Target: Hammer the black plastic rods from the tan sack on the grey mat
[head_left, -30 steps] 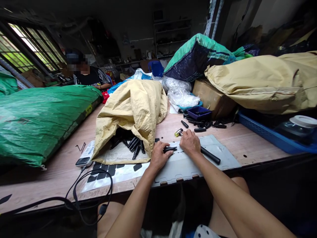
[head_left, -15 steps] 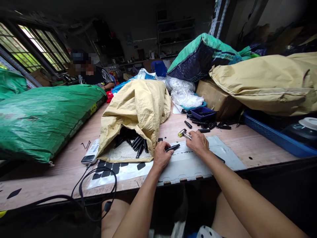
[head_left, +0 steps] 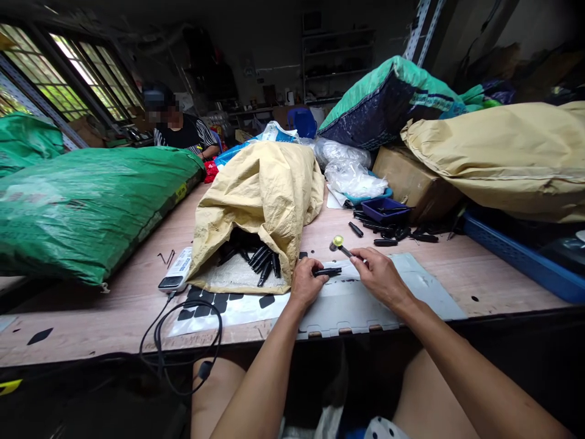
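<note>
My left hand (head_left: 307, 280) is closed on a slim black tube-like part (head_left: 329, 272), holding it low over a grey cardboard sheet (head_left: 365, 311). In my right hand (head_left: 378, 272) is the handle of a small hammer (head_left: 339, 243) with a yellowish head, raised just above and beyond the black part. To the left, a cream sack (head_left: 256, 201) lies with its mouth towards me, and several similar black parts (head_left: 261, 261) show inside it. More loose black parts (head_left: 386, 231) lie beyond my right hand.
A big green sack (head_left: 91, 207) fills the left. A white device (head_left: 176, 271) with a coiled black cable (head_left: 158, 341) sits near the front edge. Beyond are a purple tray (head_left: 386, 210), a cardboard box (head_left: 414, 183) and a blue basket (head_left: 516, 256). Another person (head_left: 185, 131) sits at the far left.
My right hand has lifted the hammer, and its head has turned upward. My left hand still holds the black part on the sheet. The whole view has shifted slightly.
</note>
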{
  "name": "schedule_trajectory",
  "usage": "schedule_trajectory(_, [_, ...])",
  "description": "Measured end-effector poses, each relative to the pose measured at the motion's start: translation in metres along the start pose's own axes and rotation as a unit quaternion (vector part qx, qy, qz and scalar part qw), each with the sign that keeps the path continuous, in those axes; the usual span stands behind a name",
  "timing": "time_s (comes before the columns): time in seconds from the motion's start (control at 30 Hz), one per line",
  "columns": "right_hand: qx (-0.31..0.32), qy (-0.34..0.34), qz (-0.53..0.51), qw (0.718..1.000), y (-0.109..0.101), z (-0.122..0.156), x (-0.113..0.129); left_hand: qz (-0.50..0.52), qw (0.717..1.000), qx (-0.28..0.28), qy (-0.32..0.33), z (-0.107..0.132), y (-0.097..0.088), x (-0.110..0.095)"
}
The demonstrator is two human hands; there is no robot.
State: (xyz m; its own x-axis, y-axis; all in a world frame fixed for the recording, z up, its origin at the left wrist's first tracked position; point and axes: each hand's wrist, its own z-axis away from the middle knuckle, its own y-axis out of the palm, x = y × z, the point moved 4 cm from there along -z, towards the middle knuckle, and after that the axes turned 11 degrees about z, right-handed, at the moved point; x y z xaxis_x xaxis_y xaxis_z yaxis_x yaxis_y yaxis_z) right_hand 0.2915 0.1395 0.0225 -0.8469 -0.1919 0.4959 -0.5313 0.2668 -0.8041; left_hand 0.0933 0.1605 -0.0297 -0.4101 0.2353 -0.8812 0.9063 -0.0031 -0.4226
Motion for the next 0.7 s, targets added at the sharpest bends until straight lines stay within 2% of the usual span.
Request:
schedule_trajectory(0.2, [0.018,-0.041,-0.032,0.998,0.007,0.023,0.019,0.021,1.000,-0.004,-0.019,-0.002,0.000,0.001])
schedule_trajectory(0.37, [0.031,-0.071,0.001,0.997,0.010,0.029,0.025,0.021,0.999,-0.007,-0.028,-0.003,0.001,0.001])
schedule_trajectory(0.57, [0.012,-0.078,0.031,0.996,0.011,0.035,0.029,0.059,0.997,-0.006,-0.047,-0.006,0.003,0.007])
schedule_trajectory(0.7, [0.031,-0.070,0.084,0.994,0.018,0.039,0.030,0.062,0.997,-0.002,-0.054,-0.007,0.003,0.008])
